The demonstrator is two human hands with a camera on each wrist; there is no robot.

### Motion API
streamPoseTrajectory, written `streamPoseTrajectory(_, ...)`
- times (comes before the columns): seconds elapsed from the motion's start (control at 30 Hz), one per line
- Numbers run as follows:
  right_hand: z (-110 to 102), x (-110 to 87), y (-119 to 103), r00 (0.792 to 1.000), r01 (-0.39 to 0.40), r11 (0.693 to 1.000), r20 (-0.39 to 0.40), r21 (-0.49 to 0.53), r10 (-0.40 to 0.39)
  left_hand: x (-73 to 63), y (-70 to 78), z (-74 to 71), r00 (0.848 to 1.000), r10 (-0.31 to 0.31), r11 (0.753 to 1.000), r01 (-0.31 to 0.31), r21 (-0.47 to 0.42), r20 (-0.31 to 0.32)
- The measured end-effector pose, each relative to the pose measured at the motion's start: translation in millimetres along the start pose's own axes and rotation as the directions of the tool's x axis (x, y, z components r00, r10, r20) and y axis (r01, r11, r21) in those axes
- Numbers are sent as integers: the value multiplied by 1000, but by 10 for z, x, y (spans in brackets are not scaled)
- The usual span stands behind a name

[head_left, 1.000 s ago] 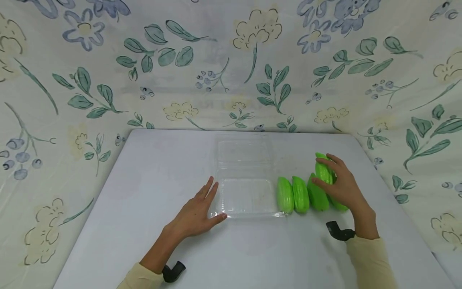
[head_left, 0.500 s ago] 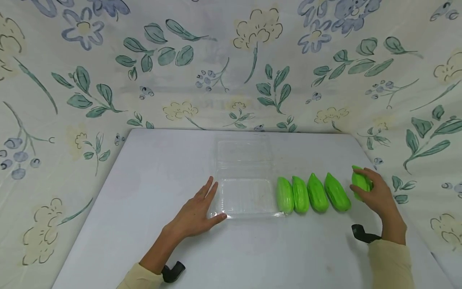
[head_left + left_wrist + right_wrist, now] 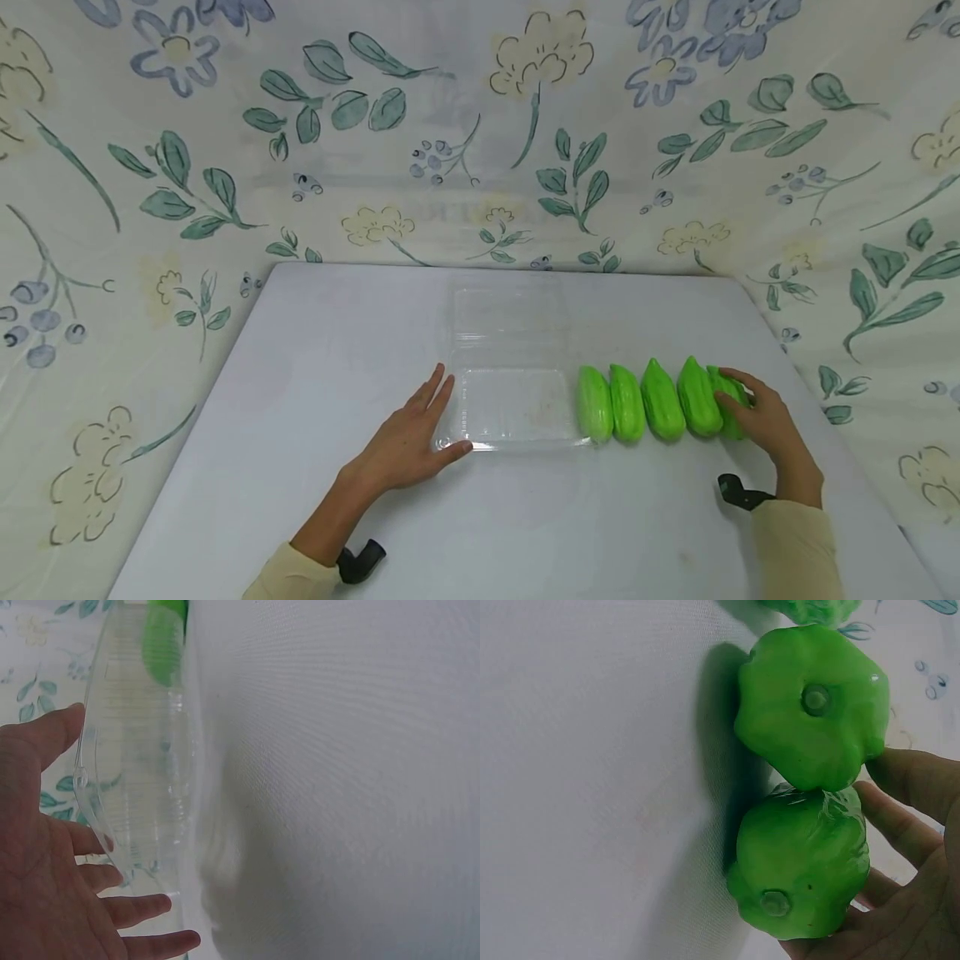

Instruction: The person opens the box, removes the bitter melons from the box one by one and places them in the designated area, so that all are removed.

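Note:
A transparent hinged plastic box (image 3: 513,406) lies opened flat on the table in the head view. My left hand (image 3: 401,446) rests spread at its front left corner, thumb by the front rim; in the left wrist view the thumb and fingertips meet the clear edge. Right of the box stands a row of glossy green ridged gourds (image 3: 662,402), pointed ends away from me. At the row's right end, my right hand (image 3: 772,421) grips the last gourd (image 3: 735,428), partly hidden by the fingers. The right wrist view shows this gourd (image 3: 799,862) touching its neighbour (image 3: 814,712).
The white table (image 3: 570,525) ends at a floral-patterned cloth (image 3: 450,208) behind and at the sides. A black angled piece sits at each wrist, one on the left (image 3: 362,562) and one on the right (image 3: 742,492).
My right hand carried a gourd rightward past the row's end, then brought it back left and down against the last one. The left hand stayed in place.

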State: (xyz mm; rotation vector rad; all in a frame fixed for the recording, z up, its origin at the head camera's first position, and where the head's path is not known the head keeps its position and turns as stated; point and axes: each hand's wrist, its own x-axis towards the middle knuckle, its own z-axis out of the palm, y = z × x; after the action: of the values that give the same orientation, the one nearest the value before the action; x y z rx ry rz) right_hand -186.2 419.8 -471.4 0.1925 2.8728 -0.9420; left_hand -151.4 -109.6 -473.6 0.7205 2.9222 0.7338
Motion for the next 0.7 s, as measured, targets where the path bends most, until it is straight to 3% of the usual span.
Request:
streamPoseTrajectory(0.4,-44,-21,-4,1000,24,999,8,-30,-24,31,24,-22,1000,18,1000,-18,5,5)
streamPoseTrajectory(0.7,-177,43,-100,997,80,993,7,-86,-79,120,41,-156,1000,21,999,-22,41,12)
